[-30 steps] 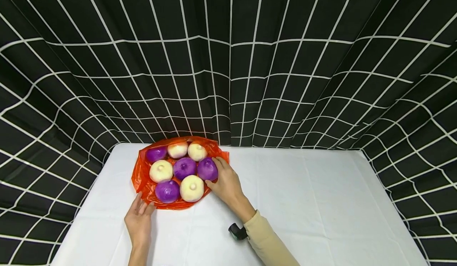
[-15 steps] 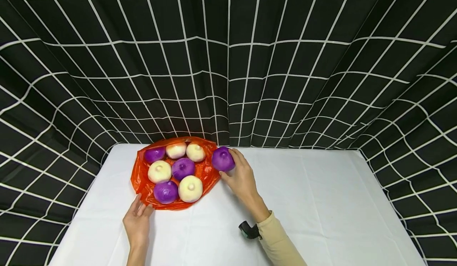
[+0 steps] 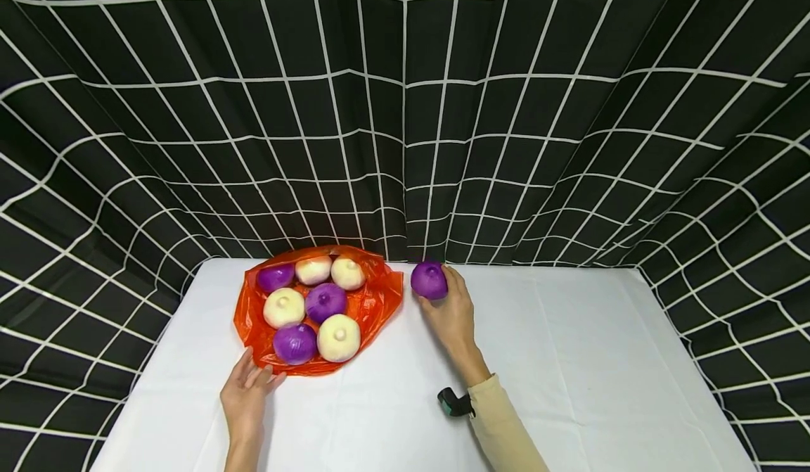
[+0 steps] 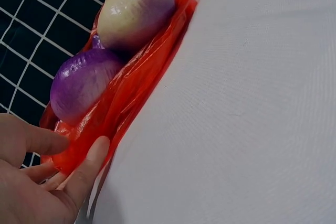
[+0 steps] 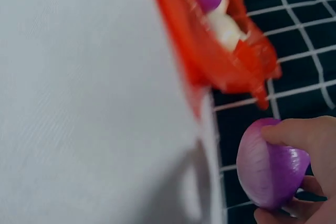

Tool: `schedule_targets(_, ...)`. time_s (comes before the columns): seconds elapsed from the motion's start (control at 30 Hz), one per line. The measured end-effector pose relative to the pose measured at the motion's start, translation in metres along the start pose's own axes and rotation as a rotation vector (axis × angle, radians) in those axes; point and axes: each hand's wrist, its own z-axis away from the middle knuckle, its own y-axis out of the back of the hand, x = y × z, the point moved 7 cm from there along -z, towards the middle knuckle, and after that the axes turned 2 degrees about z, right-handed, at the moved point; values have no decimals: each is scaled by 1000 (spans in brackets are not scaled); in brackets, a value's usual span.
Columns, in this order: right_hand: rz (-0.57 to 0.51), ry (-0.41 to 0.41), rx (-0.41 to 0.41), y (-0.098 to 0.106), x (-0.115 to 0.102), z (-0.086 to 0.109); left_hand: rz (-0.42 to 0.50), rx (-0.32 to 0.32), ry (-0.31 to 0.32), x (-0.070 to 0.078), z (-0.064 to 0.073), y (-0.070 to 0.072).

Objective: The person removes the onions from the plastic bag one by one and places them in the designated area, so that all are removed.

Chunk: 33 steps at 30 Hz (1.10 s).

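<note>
In the head view my right hand (image 3: 454, 317) grips a purple onion (image 3: 429, 280) to the right of a red plastic bag (image 3: 382, 292), with a gap between onion and bag. The right wrist view shows the thumb on one side of that onion (image 5: 270, 166) and fingers on the other. Several onions lie inside the spread-out bag, some purple (image 3: 325, 302), some cream-white (image 3: 338, 338). My left hand (image 3: 244, 398) stays at the bag's near left edge, its fingers loosely spread. Up close in the left wrist view, its fingertips touch the red plastic (image 4: 113, 114).
A white cloth (image 3: 569, 373) covers the table and reaches far to the right. Black curtains with a white grid (image 3: 481, 141) stand behind the table and along both sides. A black wrist camera (image 3: 454, 403) sticks out from the right wrist.
My right hand has lifted a purple onion from the bag's right side and carried it rightward, clear of the bag. My left hand has stayed at the bag's near edge, its fingers spreading slightly.
</note>
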Motion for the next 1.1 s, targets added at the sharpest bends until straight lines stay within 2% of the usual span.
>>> schedule_targets(0.17, -19, -32, 0, -8, 19, 0, -15, 18, 25, -5, 1, 1)
schedule_targets(0.27, -31, -13, -19, -13, 22, 0, -48, 38, 41, -9, 2, 4)
schedule_targets(0.43, -10, -40, -62, -17, 28, 0, -53, 44, 55, -12, 1, 6)
schedule_targets(0.83, -1, -81, -105, -16, 34, -8, -8, 42, 28, -5, -3, -1)
schedule_targets(0.97, 48, -55, -95, -10, 21, -6, 39, 40, 50, -7, -3, 0)
schedule_targets(1.1, 63, 79, -78, -5, -18, 2, 91, 44, 47, -9, -4, 3)
